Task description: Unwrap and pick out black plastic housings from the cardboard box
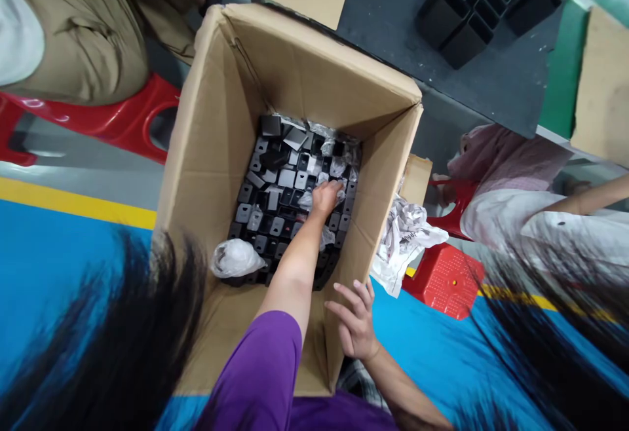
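Black and grey cases lie packed in a cardboard box, beneath and around the left grip; whether it holds anything, I cannot tell. The right grip, fingers spread wide, is at the box's edge. A translucent bag lies left of both grips.

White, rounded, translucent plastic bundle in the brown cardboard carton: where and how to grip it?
I'd probably grip the bundle by its rounded middle, from above: the carton has walls rising around it, and its body is broadest there, tapering rightward.
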### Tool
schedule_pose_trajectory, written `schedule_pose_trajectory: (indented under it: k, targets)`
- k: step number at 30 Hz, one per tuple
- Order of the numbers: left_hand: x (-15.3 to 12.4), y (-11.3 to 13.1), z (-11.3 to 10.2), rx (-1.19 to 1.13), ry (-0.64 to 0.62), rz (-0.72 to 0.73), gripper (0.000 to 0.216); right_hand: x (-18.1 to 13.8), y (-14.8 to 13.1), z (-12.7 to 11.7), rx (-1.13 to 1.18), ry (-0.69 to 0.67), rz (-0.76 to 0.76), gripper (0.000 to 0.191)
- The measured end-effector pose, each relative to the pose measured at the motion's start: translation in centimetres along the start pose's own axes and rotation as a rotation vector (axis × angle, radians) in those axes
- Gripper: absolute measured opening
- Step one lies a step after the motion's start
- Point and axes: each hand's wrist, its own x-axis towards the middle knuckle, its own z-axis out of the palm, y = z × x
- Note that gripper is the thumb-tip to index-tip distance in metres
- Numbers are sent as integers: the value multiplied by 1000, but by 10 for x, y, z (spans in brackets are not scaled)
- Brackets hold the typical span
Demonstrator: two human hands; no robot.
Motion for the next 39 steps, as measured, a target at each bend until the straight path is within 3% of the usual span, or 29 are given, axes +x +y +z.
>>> schedule_pose_trajectory:
  k: [11,20,25,39]
  targets:
    - [-5,12,-10,31,15,-20,29,-3,2,1,-36,-9,-7,46]
    - [-11,15,4,11,42,-23,28,-2,2,0,-9,-4,-10,43]
    - [-8,14,11,-38,80,-30,26,-3,2,1,-10,-16,-28,42]
    - [-24,24,3,-287,212,10,16,-4,4,4,11,9,-21,43]
